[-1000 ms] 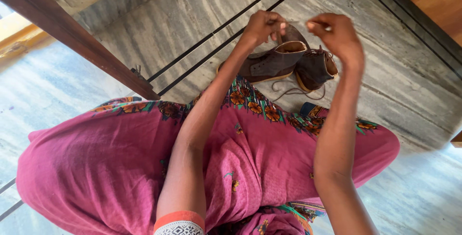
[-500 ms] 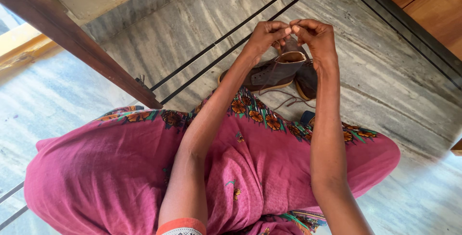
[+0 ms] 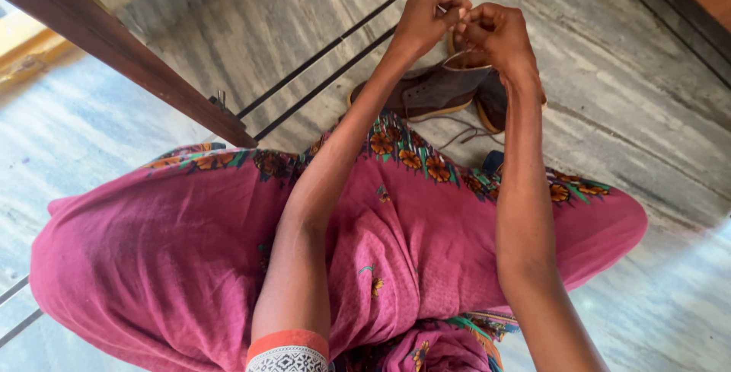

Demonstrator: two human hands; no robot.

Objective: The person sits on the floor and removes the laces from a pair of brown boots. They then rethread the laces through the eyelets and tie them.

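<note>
- The left hand point(image 3: 428, 20) and the right hand point(image 3: 495, 31) meet above the shoes, with fingertips pressed together on something thin; it looks like a shoelace point(image 3: 457, 130), but the part between the fingers is too small to tell for sure.
- Both hands are closed in a pinch, and they touch each other at the fingers, probably to keep the lace tight.
- Just under the hands stands a brown lace-up boot point(image 3: 434, 92) with a pale sole, lying on its side edge toward the left; a second boot point(image 3: 491, 105) is beside it, partly hidden by the right wrist.
- Loose lace ends trail on the floor point(image 3: 609, 98) near the hem of the pink garment point(image 3: 190, 250).
- The boots rest on the grey striped floor, between the dark rails point(image 3: 335, 44) and the flowered hem.
- A brown wooden beam point(image 3: 114, 52) crosses the upper left corner.
</note>
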